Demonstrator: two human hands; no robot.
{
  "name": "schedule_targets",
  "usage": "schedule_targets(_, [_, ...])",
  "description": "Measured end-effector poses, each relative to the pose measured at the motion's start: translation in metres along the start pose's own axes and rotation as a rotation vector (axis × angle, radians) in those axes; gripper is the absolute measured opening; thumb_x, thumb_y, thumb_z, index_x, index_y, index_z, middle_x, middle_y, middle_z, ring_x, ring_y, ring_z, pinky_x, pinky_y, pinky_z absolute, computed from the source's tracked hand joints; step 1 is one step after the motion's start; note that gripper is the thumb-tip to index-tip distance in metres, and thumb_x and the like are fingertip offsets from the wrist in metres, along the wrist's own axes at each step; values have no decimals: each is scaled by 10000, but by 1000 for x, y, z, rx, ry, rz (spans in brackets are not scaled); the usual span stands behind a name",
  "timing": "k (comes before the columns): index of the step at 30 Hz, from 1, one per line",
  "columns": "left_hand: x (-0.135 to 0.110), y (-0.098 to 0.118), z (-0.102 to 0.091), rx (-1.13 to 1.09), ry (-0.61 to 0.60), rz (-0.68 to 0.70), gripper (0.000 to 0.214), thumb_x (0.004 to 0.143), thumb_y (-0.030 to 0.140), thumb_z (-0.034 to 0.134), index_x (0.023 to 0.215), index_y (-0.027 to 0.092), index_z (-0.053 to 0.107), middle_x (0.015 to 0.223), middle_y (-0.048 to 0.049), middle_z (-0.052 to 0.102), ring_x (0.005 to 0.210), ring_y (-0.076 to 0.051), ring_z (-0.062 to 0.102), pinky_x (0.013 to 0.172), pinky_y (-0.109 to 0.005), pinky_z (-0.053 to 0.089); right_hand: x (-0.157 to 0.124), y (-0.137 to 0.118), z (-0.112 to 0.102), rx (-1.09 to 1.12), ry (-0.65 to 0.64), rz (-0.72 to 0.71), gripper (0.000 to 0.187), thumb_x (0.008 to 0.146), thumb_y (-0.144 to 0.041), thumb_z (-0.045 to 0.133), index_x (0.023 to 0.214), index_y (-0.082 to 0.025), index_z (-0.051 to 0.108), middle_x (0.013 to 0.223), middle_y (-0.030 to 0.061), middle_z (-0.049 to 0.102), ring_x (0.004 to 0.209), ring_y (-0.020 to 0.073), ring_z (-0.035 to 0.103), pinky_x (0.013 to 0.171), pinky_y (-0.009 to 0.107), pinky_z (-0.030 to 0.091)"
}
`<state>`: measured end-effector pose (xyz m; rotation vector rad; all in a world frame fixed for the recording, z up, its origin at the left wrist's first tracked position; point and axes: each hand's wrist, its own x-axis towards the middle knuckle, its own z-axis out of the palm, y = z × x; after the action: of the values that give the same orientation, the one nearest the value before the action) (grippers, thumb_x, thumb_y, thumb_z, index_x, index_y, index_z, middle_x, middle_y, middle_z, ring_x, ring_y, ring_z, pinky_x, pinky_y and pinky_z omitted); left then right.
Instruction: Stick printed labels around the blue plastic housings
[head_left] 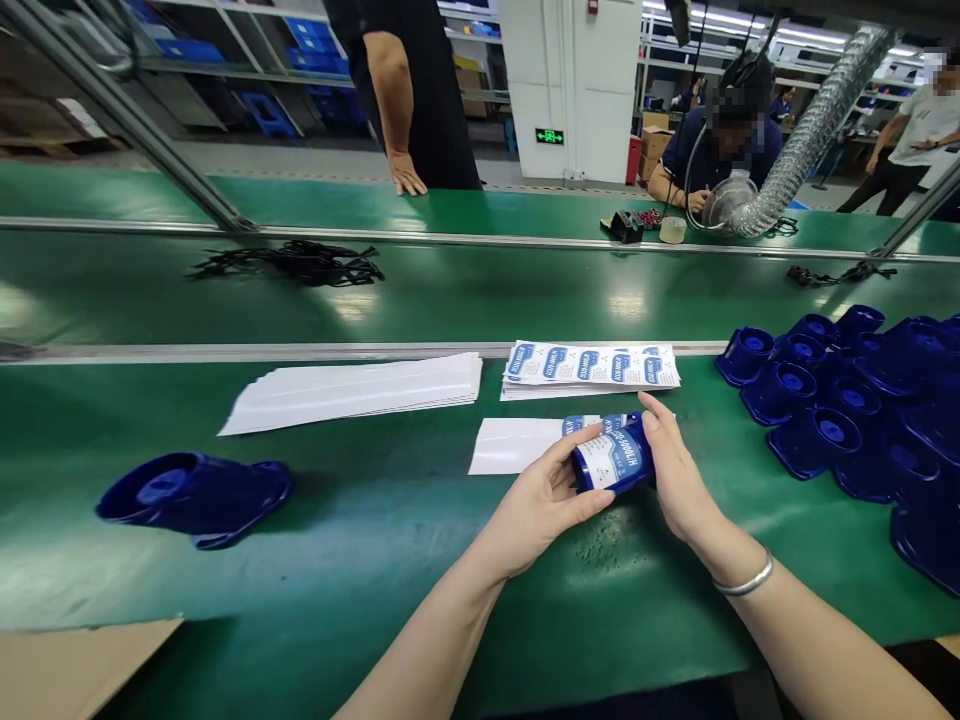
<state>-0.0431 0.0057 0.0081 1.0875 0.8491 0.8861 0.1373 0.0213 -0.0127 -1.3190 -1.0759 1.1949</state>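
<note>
- Left hand (544, 505) and right hand (675, 480) both grip the blue part (630, 480), just in front of the label stack (592, 365).
- Its sticker (611, 458) might crease if the thumbs press unevenly.

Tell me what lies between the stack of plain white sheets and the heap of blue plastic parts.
The head view shows a stack of blue-printed labels between them, just beyond the right hand.

Print on label (615, 458) and sign (549, 136) is illegible.
</note>
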Motion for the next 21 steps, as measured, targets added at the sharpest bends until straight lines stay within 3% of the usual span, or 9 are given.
schedule_targets(3, [-4, -2, 3, 106, 11, 61, 794, 719, 235, 828, 1427, 231, 471, 1500, -129, 495, 1316, -292, 541, 1038, -390, 499, -3, 2, 2, 96, 8, 49, 650, 886, -709, 498, 1390, -301, 525, 1380, 43, 577, 1256, 267, 546, 1036, 413, 480])
schedule_targets(5, [-6, -4, 6, 236, 103, 134, 787, 694, 254, 837, 1406, 240, 500, 1455, -131, 534, 1226, -297, 606, 922, -373, 556, -4, 4, 1, 164, -1, 104, 679, 867, -733, 508, 1404, -318, 510, 1376, 38, 587, 1263, 275, 555, 1007, 410, 506])
schedule_targets(8, [-5, -2, 0, 465, 370, 277, 651, 728, 328, 814, 1327, 236, 574, 1298, -107, 641, 1109, -273, 653, 869, -372, 567, 0, 9, -4, 226, -9, 101, 719, 867, -735, 528, 1451, -323, 444, 1325, 63, 623, 1243, 278, 584, 1005, 433, 507])
schedule_targets(12, [-7, 16, -26, 851, 794, 516, 494, 777, 310, 760, 1242, 229, 613, 1213, -73, 668, 1153, -247, 608, 1026, -386, 480, 8, 14, -11, 192, 23, 12, 677, 873, -687, 588, 1422, -311, 471, 1327, 80, 611, 1218, 291, 604, 1062, 493, 459])
schedule_targets(14, [-13, 25, -46, 1057, 963, 425, 529, 808, 334, 733, 1300, 231, 569, 1246, -74, 647, 1178, -233, 591, 1039, -356, 464, 10, 16, -12, 144, 32, 41, 658, 870, -689, 593, 1404, -316, 492, 1331, 76, 608, 1201, 304, 615, 1075, 530, 440])
schedule_targets(16, [-24, 30, -67, 1228, 1089, 203, 579, 839, 385, 703, 1364, 221, 520, 1257, -92, 637, 1178, -246, 593, 997, -351, 487, 9, 17, -13, 102, 16, 66, 645, 866, -694, 594, 1384, -317, 514, 1325, 72, 612, 1189, 309, 620, 1072, 540, 442])
schedule_targets(18, [-37, 32, -88, 1321, 1155, 7, 563, 849, 395, 687, 1352, 188, 542, 1194, -124, 658, 1125, -287, 621, 938, -384, 514, 9, 20, -13, 77, -8, 65, 635, 861, -698, 597, 1359, -307, 541, 1314, 71, 617, 1178, 305, 624, 1054, 515, 468])
schedule_targets(21, [-57, 31, -112, 1373, 1224, -130, 485, 862, 353, 666, 1287, 130, 603, 1116, -176, 677, 1093, -355, 625, 936, -477, 502, 9, 26, -13, 44, -46, 50, 616, 860, -697, 596, 1326, -294, 571, 1308, 69, 623, 1176, 295, 625, 1031, 464, 496])
